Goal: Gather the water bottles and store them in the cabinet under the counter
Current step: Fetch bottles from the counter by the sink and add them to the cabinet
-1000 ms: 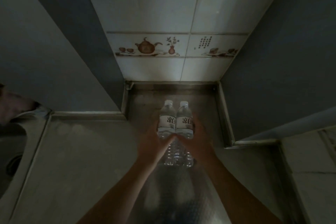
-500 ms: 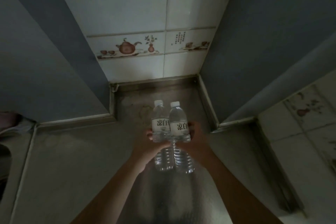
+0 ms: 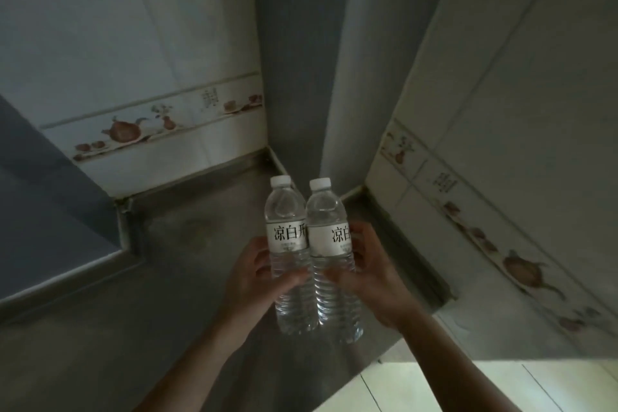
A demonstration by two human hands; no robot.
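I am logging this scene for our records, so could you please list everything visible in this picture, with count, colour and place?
Clear plastic water bottles with white caps and white labels: two, left bottle and right bottle, upright and side by side, held above the counter at centre.
Grey metal counter: one, dull grey, lower left and centre, with a raised rim at the walls.
White wall tiles with a brown teapot border strip: one strip on the back wall, a similar one on the right wall.
Pale floor tiles: light cream, bottom right.
Left hand: one, gripping the left bottle.
Right hand: one, gripping the right bottle.
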